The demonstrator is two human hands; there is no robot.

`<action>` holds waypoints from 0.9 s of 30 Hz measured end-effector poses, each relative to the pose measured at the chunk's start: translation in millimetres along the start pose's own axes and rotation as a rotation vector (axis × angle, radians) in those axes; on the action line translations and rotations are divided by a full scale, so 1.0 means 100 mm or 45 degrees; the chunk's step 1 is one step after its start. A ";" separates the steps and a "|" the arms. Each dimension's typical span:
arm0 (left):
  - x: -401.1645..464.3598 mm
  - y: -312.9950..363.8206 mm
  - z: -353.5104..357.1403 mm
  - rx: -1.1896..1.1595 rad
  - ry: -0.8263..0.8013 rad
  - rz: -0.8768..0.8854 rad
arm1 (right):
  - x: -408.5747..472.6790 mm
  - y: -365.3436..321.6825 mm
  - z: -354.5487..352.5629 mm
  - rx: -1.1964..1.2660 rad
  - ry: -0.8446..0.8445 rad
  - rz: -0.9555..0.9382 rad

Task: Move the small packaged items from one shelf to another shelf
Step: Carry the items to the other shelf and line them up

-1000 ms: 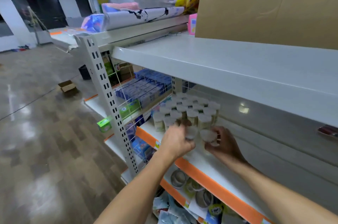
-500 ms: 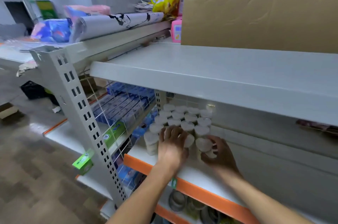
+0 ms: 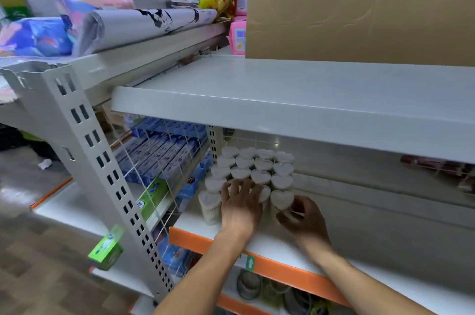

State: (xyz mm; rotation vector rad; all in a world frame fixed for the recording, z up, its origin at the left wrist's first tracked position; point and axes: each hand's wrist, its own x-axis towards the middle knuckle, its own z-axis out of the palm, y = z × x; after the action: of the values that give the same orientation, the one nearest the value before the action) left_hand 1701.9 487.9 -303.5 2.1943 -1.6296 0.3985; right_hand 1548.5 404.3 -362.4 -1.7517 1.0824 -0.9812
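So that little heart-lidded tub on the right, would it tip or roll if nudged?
The tub looks taller than it is wide, so a push near the top might tip it. Its neighbours stand packed close behind, which should brace it that way. The right hand grips it with fingertips alone, so it is probably light and stiff.

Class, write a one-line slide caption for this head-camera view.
Left hand and right hand set heart-lidded jars on the orange-edged shelf.
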 end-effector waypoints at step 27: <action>0.09 -0.03 0.08 -0.059 -0.095 -0.024 | 0.01 0.13 -0.06 -0.154 -0.090 0.241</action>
State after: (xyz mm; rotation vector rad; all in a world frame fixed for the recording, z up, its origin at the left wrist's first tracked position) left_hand 1707.2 477.6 -306.9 2.2127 -1.6386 0.2745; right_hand 1539.5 398.3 -372.3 -1.7293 1.2581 -0.7459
